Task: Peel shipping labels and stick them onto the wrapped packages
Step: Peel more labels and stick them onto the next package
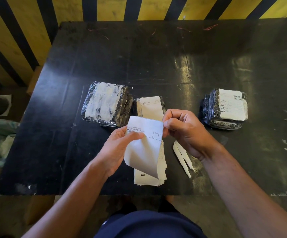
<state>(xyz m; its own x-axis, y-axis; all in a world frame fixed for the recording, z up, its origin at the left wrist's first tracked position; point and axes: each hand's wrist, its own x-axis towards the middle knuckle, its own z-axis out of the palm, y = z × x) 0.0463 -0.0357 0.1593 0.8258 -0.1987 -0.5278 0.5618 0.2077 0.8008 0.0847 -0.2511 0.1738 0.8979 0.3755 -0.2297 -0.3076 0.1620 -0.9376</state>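
Label sheet (pixel 143 134) pinched by my left hand (pixel 118 148) and right hand (pixel 185 133), hiding part of the package (pixel 149 105) at twelve o'clock; its print is unreadable.

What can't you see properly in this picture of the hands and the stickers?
- Head view: the print on the label held by the left hand and right hand is too small to read.
- The middle package is mostly hidden behind that label.
- The label stack is partly covered by it.
- The right package has blurry print and barcode.
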